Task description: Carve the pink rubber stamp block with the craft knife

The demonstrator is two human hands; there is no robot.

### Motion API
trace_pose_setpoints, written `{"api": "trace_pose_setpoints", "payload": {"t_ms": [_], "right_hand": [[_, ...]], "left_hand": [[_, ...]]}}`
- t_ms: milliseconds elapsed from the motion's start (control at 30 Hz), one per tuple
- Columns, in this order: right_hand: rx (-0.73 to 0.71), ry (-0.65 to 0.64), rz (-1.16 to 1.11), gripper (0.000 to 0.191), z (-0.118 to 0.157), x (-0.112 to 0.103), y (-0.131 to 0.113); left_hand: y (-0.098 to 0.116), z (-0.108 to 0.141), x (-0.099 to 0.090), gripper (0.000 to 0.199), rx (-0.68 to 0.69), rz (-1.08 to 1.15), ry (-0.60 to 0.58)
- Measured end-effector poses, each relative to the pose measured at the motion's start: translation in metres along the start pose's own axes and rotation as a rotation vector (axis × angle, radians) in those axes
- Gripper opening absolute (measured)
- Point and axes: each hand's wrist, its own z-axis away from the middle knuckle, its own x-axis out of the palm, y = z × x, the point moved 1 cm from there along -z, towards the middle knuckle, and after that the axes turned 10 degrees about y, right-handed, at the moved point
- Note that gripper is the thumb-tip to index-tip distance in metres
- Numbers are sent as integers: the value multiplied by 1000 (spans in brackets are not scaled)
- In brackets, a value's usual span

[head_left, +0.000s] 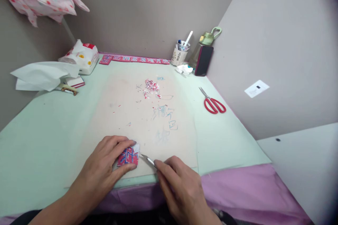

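Note:
A small square piece (128, 157), red with blue and white strokes and a pale upper right corner, lies on the beige board (105, 112) near its front edge. My left hand (107, 161) grips it from the left, fingers at its top edge and thumb at the bottom. In my right hand (179, 179) is a slim silver craft knife (150, 161), held like a pen. Its blade points up and left, its tip close to the square's right edge; whether they touch I cannot tell. Farther back on the board lies a heap of red and white scraps (151, 87).
Red-handled scissors (214, 105) lie right of the board. Along the back stand a row of carved red tiles (139, 59), a pen cup (180, 53), a green bottle (207, 38) and a phone (204, 60). A tissue pack (83, 58) sits back left.

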Motion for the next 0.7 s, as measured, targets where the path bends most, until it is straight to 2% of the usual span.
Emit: {"api": "trace_pose_setpoints", "payload": {"t_ms": [133, 233, 700], "right_hand": [[-111, 20, 84, 29, 2, 3, 0], [-149, 38, 107, 28, 3, 5, -1], [-94, 1, 47, 29, 4, 3, 0]], "left_hand": [[4, 4, 2, 39, 42, -78, 12], [8, 8, 5, 44, 16, -97, 27], [9, 6, 5, 34, 18, -80, 26]]}}
